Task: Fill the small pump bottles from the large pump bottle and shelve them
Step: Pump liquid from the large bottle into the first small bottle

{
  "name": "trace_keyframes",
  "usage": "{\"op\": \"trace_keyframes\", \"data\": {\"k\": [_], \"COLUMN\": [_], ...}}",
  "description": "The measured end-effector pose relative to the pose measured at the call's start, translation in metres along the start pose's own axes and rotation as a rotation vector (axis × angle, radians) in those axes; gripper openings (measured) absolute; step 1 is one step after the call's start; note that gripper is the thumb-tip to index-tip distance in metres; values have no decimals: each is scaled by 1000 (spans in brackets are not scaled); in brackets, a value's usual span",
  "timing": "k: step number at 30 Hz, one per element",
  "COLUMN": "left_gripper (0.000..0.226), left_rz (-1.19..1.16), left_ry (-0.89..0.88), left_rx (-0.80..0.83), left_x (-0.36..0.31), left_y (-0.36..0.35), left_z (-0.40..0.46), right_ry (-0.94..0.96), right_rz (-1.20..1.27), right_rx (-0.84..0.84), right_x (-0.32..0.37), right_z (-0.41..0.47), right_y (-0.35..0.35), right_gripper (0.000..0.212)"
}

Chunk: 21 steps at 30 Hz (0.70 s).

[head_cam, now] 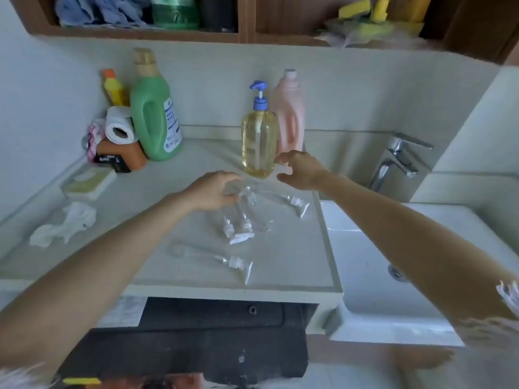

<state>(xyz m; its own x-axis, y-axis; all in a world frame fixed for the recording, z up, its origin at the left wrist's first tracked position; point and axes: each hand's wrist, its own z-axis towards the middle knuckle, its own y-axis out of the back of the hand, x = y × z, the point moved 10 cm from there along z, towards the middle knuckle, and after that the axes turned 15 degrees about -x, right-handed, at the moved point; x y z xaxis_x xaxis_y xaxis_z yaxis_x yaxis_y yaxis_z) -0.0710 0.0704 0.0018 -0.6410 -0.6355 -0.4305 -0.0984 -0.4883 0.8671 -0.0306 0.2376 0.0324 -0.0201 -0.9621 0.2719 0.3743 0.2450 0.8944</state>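
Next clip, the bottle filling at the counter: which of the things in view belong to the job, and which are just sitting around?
In the job: large pump bottle with yellow liquid; small clear pump bottles lying on the counter, one under the left hand; right hand by the large bottle.

Lying about: green jug, pink bottle, yellow bottle, paper roll, crumpled tissue, tap.
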Motion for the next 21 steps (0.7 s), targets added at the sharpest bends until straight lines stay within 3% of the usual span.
{"op": "trace_keyframes", "data": {"k": [8,11,16,21], "left_gripper": [64,69,58,63], "left_rz": [175,290,364,379], "left_ry": [-121,-154,-209,-155], "left_rx": [85,116,163,240], "left_x": [-4,-13,-37,-37], "left_y": [-89,-116,-138,-146], "left_z": [13,15,37,48], "right_ry": [-338,-352,-276,-218], "right_rz": [249,354,631,633], "right_rx": [-247,-232,-301,-243], "right_x": [-55,-59,-51,-46], "right_z": [73,97,135,159], "right_y": [-1,-12,-26,-45], "right_gripper": [68,92,116,107]}}
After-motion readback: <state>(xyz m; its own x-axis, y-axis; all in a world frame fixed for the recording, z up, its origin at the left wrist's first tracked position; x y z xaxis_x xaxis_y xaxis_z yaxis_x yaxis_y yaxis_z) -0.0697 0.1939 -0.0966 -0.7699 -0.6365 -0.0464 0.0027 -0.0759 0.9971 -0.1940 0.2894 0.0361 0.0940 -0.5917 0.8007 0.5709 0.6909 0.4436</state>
